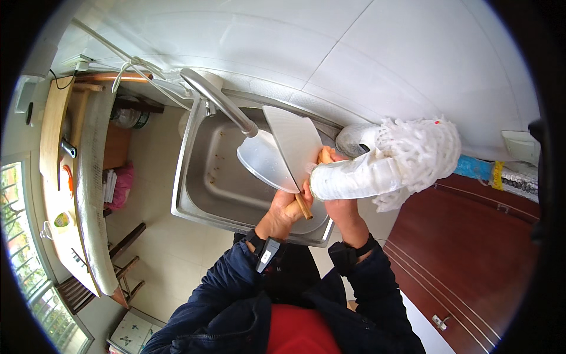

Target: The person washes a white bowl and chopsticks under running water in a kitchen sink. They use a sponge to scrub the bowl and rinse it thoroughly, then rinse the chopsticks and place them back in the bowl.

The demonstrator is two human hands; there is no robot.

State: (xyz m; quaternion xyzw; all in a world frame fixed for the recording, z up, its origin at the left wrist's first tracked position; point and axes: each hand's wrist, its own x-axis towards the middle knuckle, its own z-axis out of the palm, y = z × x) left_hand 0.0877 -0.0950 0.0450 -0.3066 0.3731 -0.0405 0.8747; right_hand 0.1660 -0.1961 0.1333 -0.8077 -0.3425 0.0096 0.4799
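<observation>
My left hand (285,208) grips a wooden handle (304,206) near the front of a stainless steel sink (179,190). From there a broad, pale metal blade (294,144), like a kitchen cleaver's, slants up over the basin. A rounded silvery surface (265,159) lies against its left side, under the spout of the faucet (221,101); I cannot tell whether it is metal or a sheet of water. My right hand (340,210) reaches to the blade's right side. A white wrapped pipe (358,177) covers most of it, so its grip is hidden. Something orange (326,155) shows there, not clearly identifiable.
The pipe's foam-net wrapping (424,150) bulges between my head and the sink's right side. A tiled wall (309,40) rises behind the basin. At left is a cluttered table (66,221); a dark red panel (464,239) stands at right. Brown specks dot the basin floor.
</observation>
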